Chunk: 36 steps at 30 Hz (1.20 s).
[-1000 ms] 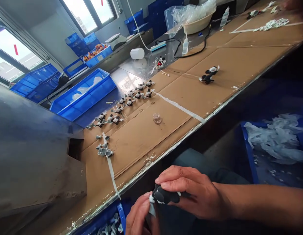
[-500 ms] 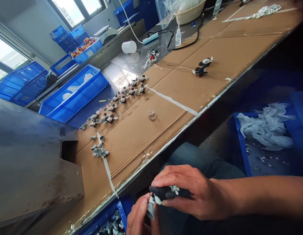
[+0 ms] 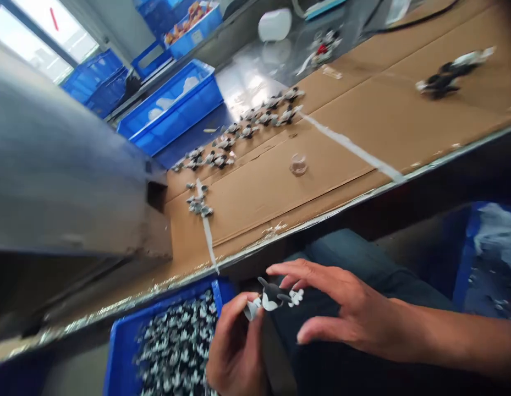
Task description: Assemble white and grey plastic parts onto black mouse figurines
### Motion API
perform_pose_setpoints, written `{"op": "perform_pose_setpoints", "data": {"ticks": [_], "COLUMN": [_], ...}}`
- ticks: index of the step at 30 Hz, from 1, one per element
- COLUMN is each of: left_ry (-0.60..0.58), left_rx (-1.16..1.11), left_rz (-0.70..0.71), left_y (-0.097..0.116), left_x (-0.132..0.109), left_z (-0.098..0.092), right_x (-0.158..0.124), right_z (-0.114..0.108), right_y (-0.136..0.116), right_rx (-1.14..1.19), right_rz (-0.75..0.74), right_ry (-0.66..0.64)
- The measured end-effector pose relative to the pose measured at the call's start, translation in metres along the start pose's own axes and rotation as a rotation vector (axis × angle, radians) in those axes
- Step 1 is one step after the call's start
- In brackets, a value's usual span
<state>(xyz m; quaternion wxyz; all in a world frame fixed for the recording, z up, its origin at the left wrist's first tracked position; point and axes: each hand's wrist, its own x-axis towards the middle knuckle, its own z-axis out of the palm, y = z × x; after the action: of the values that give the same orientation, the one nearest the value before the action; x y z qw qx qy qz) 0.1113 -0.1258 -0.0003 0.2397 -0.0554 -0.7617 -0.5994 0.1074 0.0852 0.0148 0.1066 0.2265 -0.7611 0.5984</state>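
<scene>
A small black, white and grey mouse figurine part (image 3: pixel 272 296) is pinched in my left hand (image 3: pixel 238 341), by its pale grey end, between thumb and fingers. A white gloved hand shape sticks out at its right end. My right hand (image 3: pixel 341 308) is just right of it, thumb and fingers spread, with nothing in its grasp. Beneath and left of my hands, a blue crate (image 3: pixel 115 341) holds a heap of similar small black, white and grey parts (image 3: pixel 172 341).
On the cardboard-covered bench (image 3: pixel 255 192) are rows of figurine parts (image 3: pixel 247 131), a small grey cluster (image 3: pixel 201 206), a clear little cup (image 3: pixel 298 165) and two dark-and-white pieces (image 3: pixel 440 82). A metal housing (image 3: pixel 73 154) stands at left. A blue crate (image 3: pixel 172 110) sits behind.
My right hand has let go of the figurine part and opened. My left hand still holds it. The view has swung left and down, bringing more of the parts crate into sight.
</scene>
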Motion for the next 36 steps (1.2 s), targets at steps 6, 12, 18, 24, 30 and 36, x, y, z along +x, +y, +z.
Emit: {"op": "perform_pose_setpoints", "data": {"ticks": [6,12,18,24,30,36], "left_ry": [0.361,0.351,0.241,0.154,0.164,0.238], "left_rx": [0.139,0.236,0.274,0.327,0.378,0.471], "left_rz": [-0.634,-1.049,-1.176,-1.215,-1.084,-0.913], "left_y": [-0.012,-0.020,-0.050,-0.089,-0.105,-0.087], "left_x": [-0.022,-0.116,-0.176,-0.182,-0.186,-0.181], "left_z": [-0.170,-0.292,-0.314,-0.312,-0.293,-0.278], "right_x": [-0.033,-0.051,-0.047,-0.050,-0.052,-0.047], "right_z": [0.019,0.047,0.060,0.061,0.055,0.053], "right_y": [0.033,0.049,0.040,0.046,0.047,0.043], "right_rx": [0.149,0.144,0.112,0.063,0.097,0.087], "right_rz": [0.303,0.309,0.256,0.211,0.249,0.289], "right_ry": [-0.219,-0.348,-0.418,-0.405,-0.384,-0.345]}}
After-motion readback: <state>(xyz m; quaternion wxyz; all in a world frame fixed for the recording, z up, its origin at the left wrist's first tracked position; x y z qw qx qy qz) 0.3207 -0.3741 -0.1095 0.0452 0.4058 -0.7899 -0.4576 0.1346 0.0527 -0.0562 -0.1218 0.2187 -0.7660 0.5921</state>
